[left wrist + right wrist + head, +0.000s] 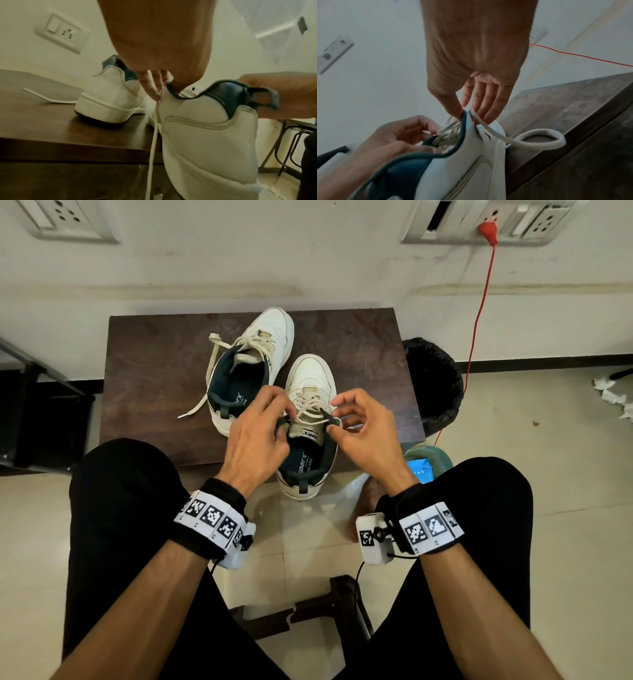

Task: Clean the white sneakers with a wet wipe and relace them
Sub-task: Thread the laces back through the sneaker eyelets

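Sneakers, white with dark blue lining, are sitting on a dark wooden counter [144,364]. The near sneaker [310,436] is overhanging the counter's front edge, its heel jutting out past the wood toward the person's knees, toe pointing at the wall. The far sneaker [253,361] is lying fully on the counter to its left, angled, with a loose lace [198,405] trailing across the bare wood beside it.

The left hand [257,436] is closing its grip on the left collar of the near sneaker by the top eyelets; in the left wrist view its fingers [150,83] are pinching the shoelace [153,135], which is hanging down past the counter's front edge. The right hand [366,429] is pinching the other side of the same lace at the right top eyelet, thumb and forefinger together, while a loop of it is curling out over the counter's right side in the right wrist view.

Bare wood is lying open on the counter's left half and along its back edge. A black-lined waste bin [435,385] is standing just beside the counter's right edge, and a red cable [479,313] is hanging down the wall behind it.
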The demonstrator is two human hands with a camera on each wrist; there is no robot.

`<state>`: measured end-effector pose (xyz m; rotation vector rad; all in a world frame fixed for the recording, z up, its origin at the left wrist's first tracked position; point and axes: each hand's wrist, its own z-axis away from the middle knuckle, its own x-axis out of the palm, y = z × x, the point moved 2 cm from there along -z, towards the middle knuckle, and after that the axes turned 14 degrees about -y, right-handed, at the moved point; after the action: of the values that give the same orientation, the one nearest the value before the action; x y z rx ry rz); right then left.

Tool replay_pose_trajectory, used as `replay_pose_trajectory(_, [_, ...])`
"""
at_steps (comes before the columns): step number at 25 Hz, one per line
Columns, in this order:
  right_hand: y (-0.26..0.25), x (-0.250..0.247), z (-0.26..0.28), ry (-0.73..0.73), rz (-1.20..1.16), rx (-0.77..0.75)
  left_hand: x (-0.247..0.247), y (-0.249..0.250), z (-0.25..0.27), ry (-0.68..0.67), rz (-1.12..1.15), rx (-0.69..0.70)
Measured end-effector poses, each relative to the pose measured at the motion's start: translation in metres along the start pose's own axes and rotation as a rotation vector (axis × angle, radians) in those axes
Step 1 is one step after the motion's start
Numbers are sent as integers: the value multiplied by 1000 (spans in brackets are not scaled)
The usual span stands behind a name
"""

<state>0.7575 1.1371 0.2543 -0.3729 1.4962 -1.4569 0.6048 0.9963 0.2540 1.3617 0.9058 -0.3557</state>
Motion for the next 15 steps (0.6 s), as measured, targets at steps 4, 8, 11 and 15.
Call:
replay_pose_trajectory(4, [-6,8,3,20,89,-53,10,14,-2,-170,-297,82])
replay_pose_trajectory(8, [-9,13,1,-51,221,-72,22,19,-11,-290,-496,-21])
replay_pose_trajectory(11, [-7,13,0,28,200,-45,21,21,-15,-153,-433,48])
replay_pose_trajectory(15, [-7,7,-2,204,156,16,8,17,-12,165,-187,175])
